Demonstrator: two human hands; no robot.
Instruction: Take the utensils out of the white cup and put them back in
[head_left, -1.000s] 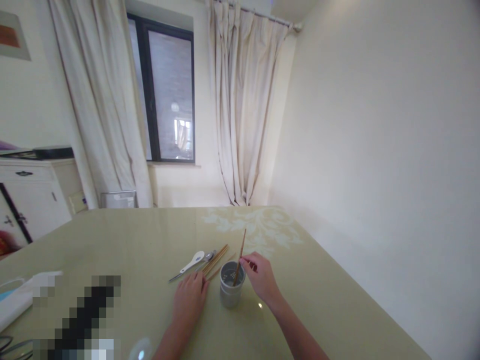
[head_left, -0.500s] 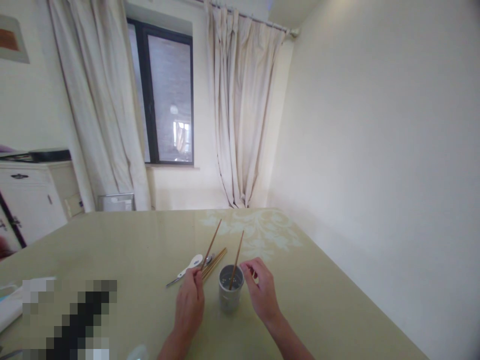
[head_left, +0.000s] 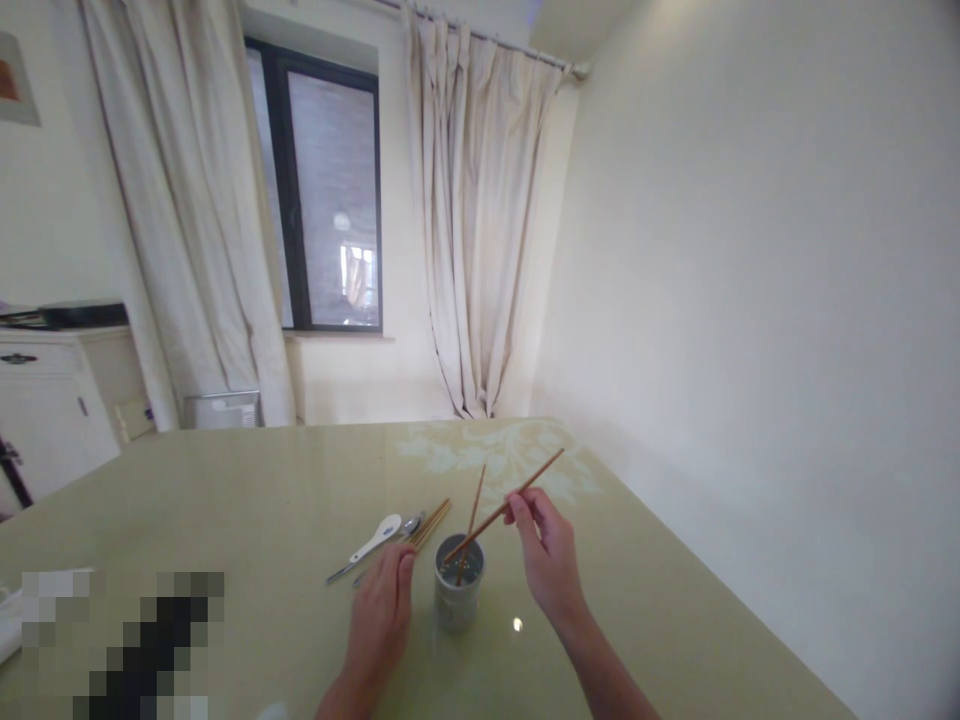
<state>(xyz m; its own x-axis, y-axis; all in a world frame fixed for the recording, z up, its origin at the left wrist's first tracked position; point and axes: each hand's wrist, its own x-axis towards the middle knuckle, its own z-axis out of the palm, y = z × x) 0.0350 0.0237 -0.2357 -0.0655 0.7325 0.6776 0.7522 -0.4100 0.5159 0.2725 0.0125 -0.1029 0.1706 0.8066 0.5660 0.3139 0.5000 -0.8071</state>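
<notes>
Right hand: we see our right hand (head_left: 551, 560) right of centre in the lower frame, fingers pinched on a wooden chopstick (head_left: 502, 508), gripping it a little above its middle.
Held chopstick: it slants from upper right down to lower left, its low tip right at the rim of the cup (head_left: 458, 597); we cannot tell whether the tip is already inside.
Left hand: our left hand (head_left: 380, 622) lies low on the tabletop (head_left: 247, 520) just left of the cup, fingers together and pointing up the frame toward the loose utensils, holding nothing that we can see.
Cup: a small grey cylinder at lower centre, upright, between our two hands; one chopstick already stands in it (head_left: 474, 510), leaning up past the rim.
Loose utensils: above the left hand lie a few more chopsticks (head_left: 431, 522), a white spoon (head_left: 375, 540) and a metal spoon (head_left: 409, 524), all flat on the tabletop, up and left of the cup.
Step in hand: we judge we are feeding the held chopstick into the cup.
Next move: it calls for tipping the stick more upright so its low end drops inside beside the one already standing there, then letting go without knocking the cup.
Lower left of the frame: a blurred-out patch; we cannot tell what it covers.
</notes>
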